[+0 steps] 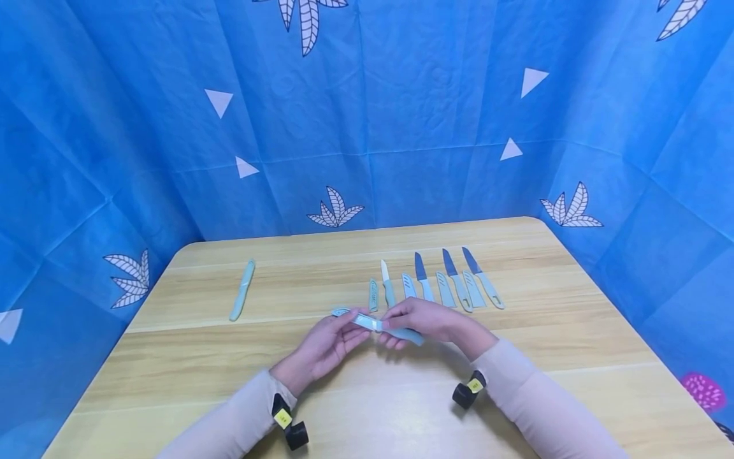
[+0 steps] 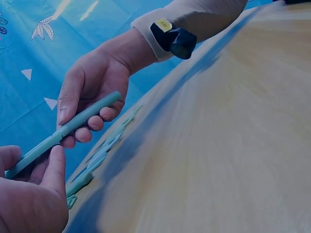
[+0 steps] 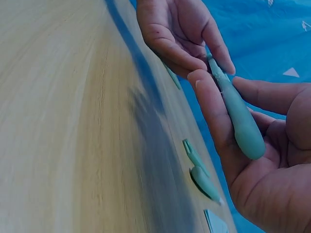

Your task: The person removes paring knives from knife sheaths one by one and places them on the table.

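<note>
Both hands hold a light blue-green knife in its sheath [image 1: 361, 320] above the table, a whitish band around its middle. At the sheath end, my left hand [image 1: 323, 349] pinches it between thumb and fingers. My right hand [image 1: 424, 317] grips the handle [image 3: 247, 128], thumb on one side and fingers on the other. The blade is hidden inside the sheath. Just beyond the hands lies a small knife with a white blade [image 1: 385, 271], beside a narrow patterned sheath [image 1: 374, 295].
Farther right, three dark-bladed knives [image 1: 421, 266] lie alternating with slotted sheaths [image 1: 445, 290]. Another sheathed knife [image 1: 243, 290] lies alone on the left of the wooden table [image 1: 189, 357]. Blue patterned curtains [image 1: 401, 185] surround the table's back and sides.
</note>
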`<state>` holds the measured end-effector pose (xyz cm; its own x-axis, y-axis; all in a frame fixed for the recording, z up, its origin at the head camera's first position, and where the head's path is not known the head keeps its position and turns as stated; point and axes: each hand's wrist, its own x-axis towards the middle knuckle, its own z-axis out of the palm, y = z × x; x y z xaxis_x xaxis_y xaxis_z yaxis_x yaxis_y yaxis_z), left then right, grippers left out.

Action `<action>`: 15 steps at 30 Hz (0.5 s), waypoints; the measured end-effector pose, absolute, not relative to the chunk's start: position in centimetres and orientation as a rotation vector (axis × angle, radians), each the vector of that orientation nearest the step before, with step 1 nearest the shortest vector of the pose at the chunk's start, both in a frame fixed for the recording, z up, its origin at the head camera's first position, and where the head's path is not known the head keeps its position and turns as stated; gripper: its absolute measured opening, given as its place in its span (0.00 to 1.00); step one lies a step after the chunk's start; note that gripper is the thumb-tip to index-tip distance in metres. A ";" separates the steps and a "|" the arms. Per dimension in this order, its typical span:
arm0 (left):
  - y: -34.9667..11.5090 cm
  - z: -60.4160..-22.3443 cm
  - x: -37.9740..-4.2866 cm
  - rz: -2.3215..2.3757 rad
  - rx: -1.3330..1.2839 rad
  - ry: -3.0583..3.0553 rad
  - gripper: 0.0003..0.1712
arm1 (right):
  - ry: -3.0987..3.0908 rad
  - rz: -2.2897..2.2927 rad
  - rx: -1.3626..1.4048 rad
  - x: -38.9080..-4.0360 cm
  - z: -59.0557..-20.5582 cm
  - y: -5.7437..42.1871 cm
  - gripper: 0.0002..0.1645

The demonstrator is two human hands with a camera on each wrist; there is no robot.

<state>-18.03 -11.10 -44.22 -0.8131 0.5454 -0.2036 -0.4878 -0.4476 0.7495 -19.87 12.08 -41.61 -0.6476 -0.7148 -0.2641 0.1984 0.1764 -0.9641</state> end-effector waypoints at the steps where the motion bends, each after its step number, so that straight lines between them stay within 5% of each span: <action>1: -11.0 -44.3 -18.0 2.258 0.093 1.136 0.27 | 1.716 -1.565 -0.499 -19.9 -41.7 12.2 0.17; 15: -10.2 -45.3 -17.6 2.312 0.090 1.036 0.26 | 1.690 -1.559 -0.514 -19.7 -42.4 13.0 0.19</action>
